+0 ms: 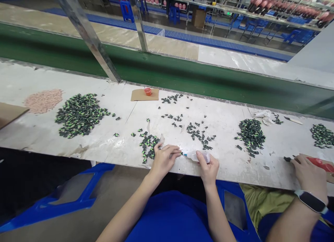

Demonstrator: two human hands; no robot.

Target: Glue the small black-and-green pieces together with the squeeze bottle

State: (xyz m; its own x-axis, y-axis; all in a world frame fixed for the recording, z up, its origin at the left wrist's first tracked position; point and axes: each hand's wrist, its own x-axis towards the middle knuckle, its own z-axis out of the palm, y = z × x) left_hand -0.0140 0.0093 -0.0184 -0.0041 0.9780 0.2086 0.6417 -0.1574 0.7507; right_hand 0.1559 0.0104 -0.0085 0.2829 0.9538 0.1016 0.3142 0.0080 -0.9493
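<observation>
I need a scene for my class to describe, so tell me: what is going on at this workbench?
A person sits at a long white bench. Their right hand holds a small clear squeeze bottle, nozzle aimed at a tiny piece pinched in the left hand. Heaps of small green-and-black parts and a pinkish heap lie on the bench. At the right, a co-worker's hand with a wristwatch rests near a red object.

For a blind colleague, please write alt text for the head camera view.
At a white table, the left hand pinches a small dark part against the tip of a clear bottle held by the right hand. Heaps of green-black parts lie across the table, and a co-worker's hand with a wristwatch works at the far right.
</observation>
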